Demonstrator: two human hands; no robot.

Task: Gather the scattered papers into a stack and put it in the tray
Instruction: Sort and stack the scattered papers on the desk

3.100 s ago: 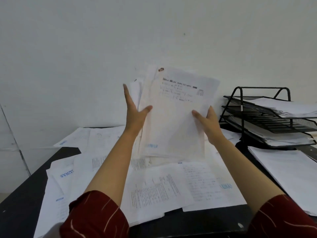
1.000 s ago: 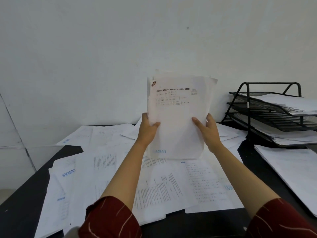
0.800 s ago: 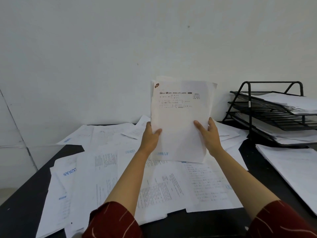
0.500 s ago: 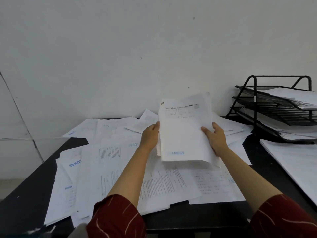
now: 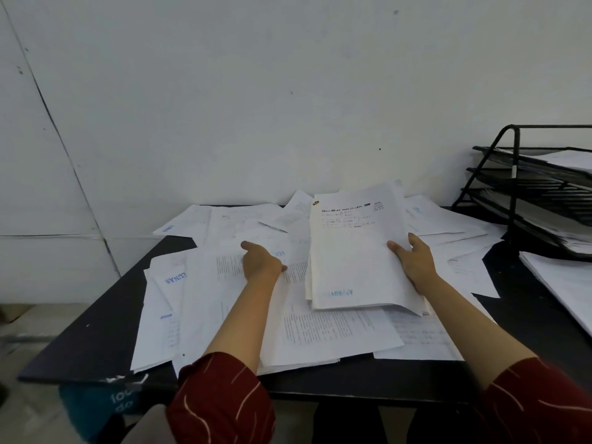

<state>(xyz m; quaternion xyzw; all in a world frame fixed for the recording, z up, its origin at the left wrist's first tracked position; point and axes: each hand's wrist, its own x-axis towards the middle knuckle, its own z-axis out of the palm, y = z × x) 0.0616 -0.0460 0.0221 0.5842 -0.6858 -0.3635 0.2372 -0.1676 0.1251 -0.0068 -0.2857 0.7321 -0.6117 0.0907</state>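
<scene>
Black three-tier wire tray [image 5: 541, 184] is sitting at the desk's far right corner, papers already lying in its tiers. Loose printed sheets [image 5: 230, 302] are covering most of the black desk [image 5: 96, 341] left of the tray, lying between the hands and it. Right hand [image 5: 413, 261] is gripping the gathered paper stack [image 5: 355, 251] by its right edge, just above the sheets. Left hand [image 5: 261, 261], fingers relaxed, is resting on the sheets just left of the stack.

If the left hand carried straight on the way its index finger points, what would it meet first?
The left hand points away and slightly left, low over the desk, so it would probably first meet the loose sheets near the far edge, then the wall. Its height above them is unclear.
</scene>
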